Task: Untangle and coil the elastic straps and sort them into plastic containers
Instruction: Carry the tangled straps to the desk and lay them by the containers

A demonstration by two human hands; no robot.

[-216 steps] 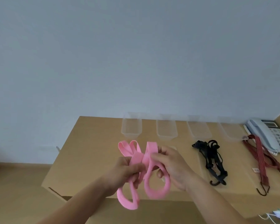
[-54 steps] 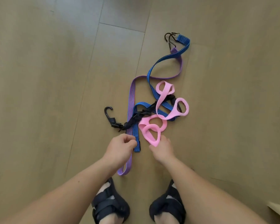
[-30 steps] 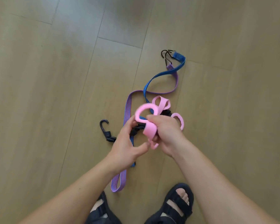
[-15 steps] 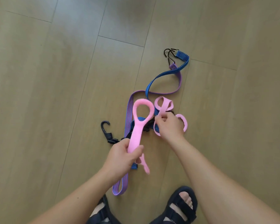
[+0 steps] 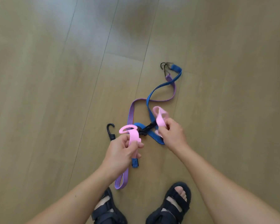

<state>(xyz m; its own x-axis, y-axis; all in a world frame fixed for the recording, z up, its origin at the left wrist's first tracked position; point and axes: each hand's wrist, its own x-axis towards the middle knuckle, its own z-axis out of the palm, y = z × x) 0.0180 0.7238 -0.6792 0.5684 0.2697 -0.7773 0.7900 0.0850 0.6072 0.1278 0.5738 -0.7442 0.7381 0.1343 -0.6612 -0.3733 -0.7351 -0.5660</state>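
A pink elastic strap with looped ends is held off the wooden floor [image 5: 55, 110] in two places. My left hand [image 5: 121, 152] is shut on one pink loop end [image 5: 132, 133], and my right hand [image 5: 173, 135] is shut on another pink loop end [image 5: 160, 118]. Below them on the floor lies a tangle: a blue strap [image 5: 161, 88], a purple strap [image 5: 124, 178] and a black strap [image 5: 145, 129] with a black hook [image 5: 110, 129]. Two dark hooks [image 5: 165, 67] sit at the tangle's far end. No plastic containers are in view.
My two feet in dark sandals [image 5: 168, 206] stand at the bottom edge, just behind the straps. Bare wooden floor planks surround the tangle on all sides.
Earlier I held pink straps over a table with containers; now I look down at the floor. In the last half second my right hand has lifted its pink loop and the hands have drawn apart.
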